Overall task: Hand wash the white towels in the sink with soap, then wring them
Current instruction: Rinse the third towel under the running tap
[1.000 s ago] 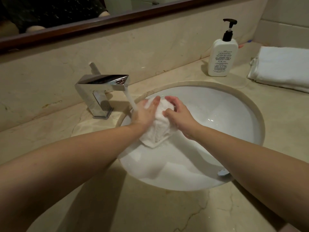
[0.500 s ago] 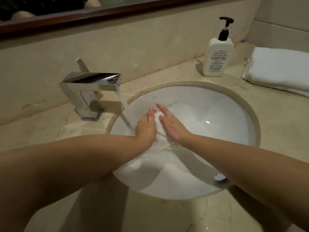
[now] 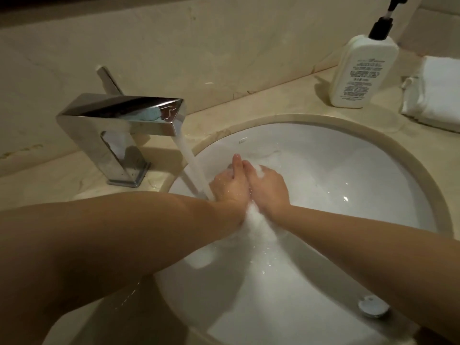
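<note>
Head view looks down on a round white ceramic sink [image 3: 373, 175] set in a beige marble counter [image 3: 74, 175], where both hands squeeze a wet white towel [image 3: 256, 221] between them, over the middle of the basin. The left hand [image 3: 230, 186] and right hand [image 3: 268, 189] sit side by side and touching, fingers curled and pressed together round the bunched cloth; one left fingertip sticks up straight at the far end. A stream from the square chrome faucet [image 3: 124, 120] on the left lands on the left wrist rather than on the towel.

This looks like the rinsing or scrubbing stage, so it would go better with the bundle shifted slightly left under the flow, and with the palms rubbing against each other rather than only clamping. Soap may still be needed; the white pump bottle [image 3: 362, 68] stands on the far right of the counter, beside a folded white towel [image 3: 435, 95] lying dry and well apart from the water.

Gathered into a rope, the gripped towel has its long axis running near to far. Its loose tail points toward the near rim, trailing out below the wrists, while only a small tuft shows at the far end.
</note>
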Demonstrator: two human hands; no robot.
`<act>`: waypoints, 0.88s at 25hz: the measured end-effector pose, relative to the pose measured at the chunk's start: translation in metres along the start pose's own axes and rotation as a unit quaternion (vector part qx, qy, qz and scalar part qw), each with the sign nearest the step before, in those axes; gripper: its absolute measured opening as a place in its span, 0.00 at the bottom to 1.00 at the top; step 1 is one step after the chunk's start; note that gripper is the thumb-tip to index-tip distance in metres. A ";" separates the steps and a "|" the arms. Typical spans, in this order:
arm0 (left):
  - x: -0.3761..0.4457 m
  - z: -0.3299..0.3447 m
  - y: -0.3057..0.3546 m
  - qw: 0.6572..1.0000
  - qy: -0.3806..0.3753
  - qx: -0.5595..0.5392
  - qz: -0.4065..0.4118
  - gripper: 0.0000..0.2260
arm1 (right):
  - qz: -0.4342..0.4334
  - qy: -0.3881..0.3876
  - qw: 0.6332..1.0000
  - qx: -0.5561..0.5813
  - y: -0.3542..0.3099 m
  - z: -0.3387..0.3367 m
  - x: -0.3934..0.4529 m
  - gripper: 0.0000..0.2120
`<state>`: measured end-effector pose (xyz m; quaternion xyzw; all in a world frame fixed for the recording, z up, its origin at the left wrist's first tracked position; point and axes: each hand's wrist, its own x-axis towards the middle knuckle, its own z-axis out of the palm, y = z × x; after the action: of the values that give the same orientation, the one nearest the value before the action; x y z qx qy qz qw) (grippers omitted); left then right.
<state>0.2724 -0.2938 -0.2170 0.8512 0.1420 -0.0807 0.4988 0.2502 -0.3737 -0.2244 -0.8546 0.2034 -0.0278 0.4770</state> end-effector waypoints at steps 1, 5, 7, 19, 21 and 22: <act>0.005 0.003 -0.002 1.000 0.006 0.003 0.003 0.32 | -0.001 0.006 1.000 0.001 0.000 0.000 0.003 0.27; 0.014 0.006 -0.003 1.000 0.017 0.013 0.001 0.27 | 0.003 0.028 0.999 -0.033 -0.002 0.000 0.012 0.23; 0.021 0.007 -0.003 0.999 0.019 0.044 0.005 0.26 | 0.000 0.037 0.998 -0.056 0.000 0.002 0.015 0.23; 0.010 -0.019 0.016 0.981 -0.126 0.125 0.084 0.30 | -0.012 -0.064 0.996 0.059 -0.014 -0.055 0.003 0.07; -0.005 -0.029 0.023 0.981 -0.092 0.080 0.150 0.28 | -0.045 -0.045 0.988 0.141 -0.018 -0.059 -0.010 0.08; -0.009 -0.035 0.027 0.978 -0.069 0.038 0.192 0.27 | -0.073 -0.034 0.981 0.178 -0.022 -0.060 -0.017 0.07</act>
<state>0.2727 -0.2771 -0.1748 0.8731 -0.0625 -0.0474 0.4812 0.2272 -0.4052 -0.1711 -0.7693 0.1158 -0.0694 0.6244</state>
